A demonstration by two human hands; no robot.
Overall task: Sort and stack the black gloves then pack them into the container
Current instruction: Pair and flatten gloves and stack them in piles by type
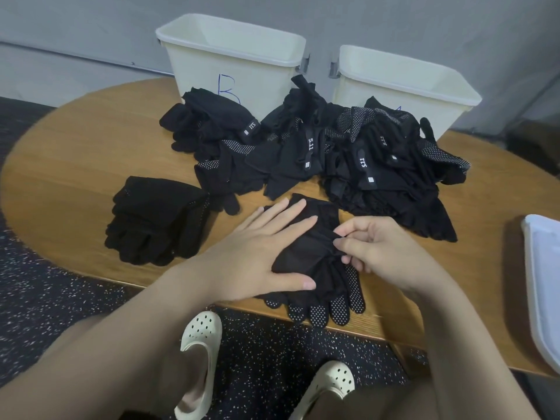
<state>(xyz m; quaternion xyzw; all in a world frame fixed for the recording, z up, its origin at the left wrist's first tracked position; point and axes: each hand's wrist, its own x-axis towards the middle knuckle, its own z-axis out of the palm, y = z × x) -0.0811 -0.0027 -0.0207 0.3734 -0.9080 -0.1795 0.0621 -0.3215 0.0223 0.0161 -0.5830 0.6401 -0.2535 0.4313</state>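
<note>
Fingers (291, 216) of left hand flat on glove (306, 253) at table edge (363, 330); right-hand fingers (348, 234) pinching its side.

round wooden table (75, 165) on dark speckled floor (45, 298), grey wall (91, 25) behind w/ a pale strip along its base. white tray (542, 286) at table's right edge, partly out of shot. below the near edge, two cream perforated clogs (198, 338) on the person's feet.
</note>
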